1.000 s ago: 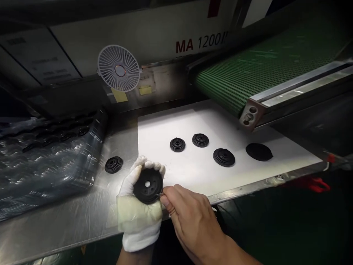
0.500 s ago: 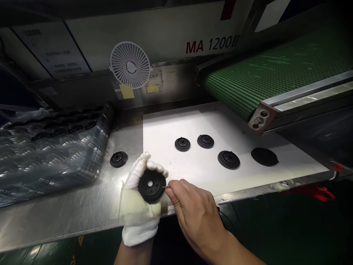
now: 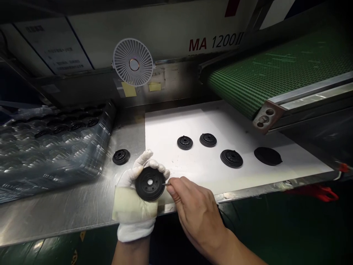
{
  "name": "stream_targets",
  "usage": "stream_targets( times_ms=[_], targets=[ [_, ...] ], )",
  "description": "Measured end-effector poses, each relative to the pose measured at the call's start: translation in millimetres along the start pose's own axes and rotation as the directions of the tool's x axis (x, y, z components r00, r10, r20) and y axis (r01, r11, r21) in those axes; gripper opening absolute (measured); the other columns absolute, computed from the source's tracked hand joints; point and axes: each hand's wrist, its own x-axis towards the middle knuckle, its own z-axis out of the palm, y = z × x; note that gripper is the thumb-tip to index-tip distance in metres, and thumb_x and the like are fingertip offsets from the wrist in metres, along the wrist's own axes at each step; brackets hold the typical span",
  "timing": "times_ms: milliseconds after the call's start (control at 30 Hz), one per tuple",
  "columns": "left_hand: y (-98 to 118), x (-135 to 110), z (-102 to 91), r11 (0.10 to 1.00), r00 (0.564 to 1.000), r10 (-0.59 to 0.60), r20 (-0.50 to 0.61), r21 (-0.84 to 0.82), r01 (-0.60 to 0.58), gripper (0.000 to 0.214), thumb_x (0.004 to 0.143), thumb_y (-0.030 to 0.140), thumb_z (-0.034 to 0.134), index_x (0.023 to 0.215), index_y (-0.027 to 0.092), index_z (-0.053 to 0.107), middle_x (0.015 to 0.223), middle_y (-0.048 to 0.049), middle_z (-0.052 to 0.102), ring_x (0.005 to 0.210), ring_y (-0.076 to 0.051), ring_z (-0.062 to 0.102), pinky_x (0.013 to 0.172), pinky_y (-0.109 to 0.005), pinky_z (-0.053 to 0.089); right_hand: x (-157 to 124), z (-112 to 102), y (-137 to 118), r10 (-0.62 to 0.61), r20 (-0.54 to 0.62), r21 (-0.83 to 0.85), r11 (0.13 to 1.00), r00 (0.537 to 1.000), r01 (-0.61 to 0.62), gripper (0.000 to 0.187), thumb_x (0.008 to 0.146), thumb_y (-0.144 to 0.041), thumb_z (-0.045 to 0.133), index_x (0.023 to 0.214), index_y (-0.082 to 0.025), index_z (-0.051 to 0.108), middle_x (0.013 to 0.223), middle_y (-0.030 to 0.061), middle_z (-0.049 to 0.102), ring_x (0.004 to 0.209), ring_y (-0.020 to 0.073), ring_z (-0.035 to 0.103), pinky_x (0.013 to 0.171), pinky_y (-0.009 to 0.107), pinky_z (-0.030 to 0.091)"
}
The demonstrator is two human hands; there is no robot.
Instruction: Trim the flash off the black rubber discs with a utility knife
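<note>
gripping the black disc (image 3: 149, 183) over the front edge of the counter (image 3: 68, 209) in your gloved left hand (image 3: 135, 208), you've moved the thin pick (image 3: 166, 183), pinched in your bare right hand (image 3: 195, 213), slightly higher up its right rim than before.

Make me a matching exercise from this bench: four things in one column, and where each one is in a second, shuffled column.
1. holed black disc
2. thin metal tool
3. white fan
4. lone ribbed part

A. on bare metal, left of the white sheet
B. at the back, left of the red lettering
C. in the gloved left hand
D. pinched in the bare right hand

Pairs: 1-C, 2-D, 3-B, 4-A
</note>
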Motion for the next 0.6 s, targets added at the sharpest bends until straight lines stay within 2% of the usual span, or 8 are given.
stream_targets(
  times_ms=[67, 167, 300, 433, 467, 533, 600],
  targets=[
    [-1, 2, 0.5, 0.999, 1.000, 0.028, -0.006, -0.028, -0.029, 0.019, 0.078, 0.016, 0.055, 0.095, 0.013, 0.064, 0.071, -0.0037, 0.057, 0.067, -0.016, 0.057, 0.065, -0.033, 0.053, 1, 0, 1, 0.019, -0.017, -0.022, 1.000, 1.000, -0.020, 0.038, 0.106, -0.035, 0.023, 0.082, -0.021, 0.050, 0.071, -0.0016, 0.050, 0.059, 0.0148, 0.045, 0.056, 0.028, 0.024],
    [-5, 4, 2.7, 0.995, 0.994, 0.071, -0.087, -0.063, -0.077, 0.011, 0.082, 0.015, 0.056, 0.091, 0.014, 0.063, 0.068, -0.0007, 0.055, 0.064, -0.013, 0.056, 0.063, -0.028, 0.052, 0, 3, -2, 0.013, -0.022, -0.029, 0.999, 1.000, -0.013, 0.038, 0.106, -0.034, 0.023, 0.081, -0.021, 0.050, 0.070, -0.0013, 0.050, 0.058, 0.0147, 0.045, 0.056, 0.028, 0.024],
    [-10, 6, 3.3, 0.986, 0.981, 0.131, -0.141, -0.080, -0.143, 0.012, 0.083, 0.012, 0.055, 0.090, 0.015, 0.064, 0.068, 0.0004, 0.056, 0.065, -0.012, 0.056, 0.065, -0.028, 0.053, -5, 10, -9, 0.000, -0.027, 0.000, 1.000, 1.000, 0.000, 0.038, 0.106, -0.032, 0.023, 0.082, -0.021, 0.050, 0.069, -0.0009, 0.050, 0.059, 0.0149, 0.046, 0.056, 0.028, 0.024],
    [-12, 5, 0.7, 0.965, 0.961, 0.214, -0.175, -0.116, -0.236, 0.017, 0.083, 0.009, 0.055, 0.095, 0.016, 0.064, 0.071, 0.0006, 0.059, 0.069, -0.010, 0.059, 0.078, -0.031, 0.054, -7, 14, -12, -0.012, -0.015, -0.004, 1.000, 1.000, 0.012, 0.039, 0.106, -0.033, 0.023, 0.081, -0.021, 0.050, 0.070, -0.0005, 0.051, 0.059, 0.0153, 0.046, 0.056, 0.029, 0.023],
    [-12, 4, -0.2, 0.969, 0.963, 0.205, -0.175, -0.105, -0.225, 0.018, 0.082, 0.010, 0.055, 0.097, 0.016, 0.065, 0.074, -0.0006, 0.061, 0.073, -0.011, 0.061, 0.081, -0.034, 0.054, -7, 14, -12, -0.018, -0.010, 0.000, 1.000, 1.000, 0.018, 0.040, 0.106, -0.033, 0.022, 0.081, -0.021, 0.050, 0.070, -0.0005, 0.051, 0.060, 0.0154, 0.046, 0.056, 0.029, 0.023],
    [-9, 3, -2.0, 0.992, 0.984, 0.106, -0.144, -0.056, -0.115, 0.024, 0.081, 0.015, 0.055, 0.103, 0.016, 0.064, 0.083, -0.0056, 0.064, 0.084, -0.019, 0.063, 0.084, -0.044, 0.053, -8, 13, -10, -0.014, -0.009, 0.018, 1.000, 1.000, 0.015, 0.040, 0.106, -0.034, 0.022, 0.081, -0.021, 0.050, 0.070, -0.0008, 0.051, 0.060, 0.0153, 0.045, 0.056, 0.029, 0.024],
    [-6, 2, -3.5, 1.000, 0.994, 0.001, -0.111, -0.022, -0.003, 0.031, 0.078, 0.017, 0.054, 0.107, 0.014, 0.064, 0.086, -0.0094, 0.064, 0.085, -0.024, 0.063, 0.079, -0.048, 0.054, -7, 10, -7, -0.008, 0.002, 0.043, 0.999, 1.000, 0.008, 0.038, 0.106, -0.033, 0.023, 0.082, -0.021, 0.050, 0.071, -0.0012, 0.051, 0.060, 0.0152, 0.045, 0.056, 0.028, 0.025]
  ],
)
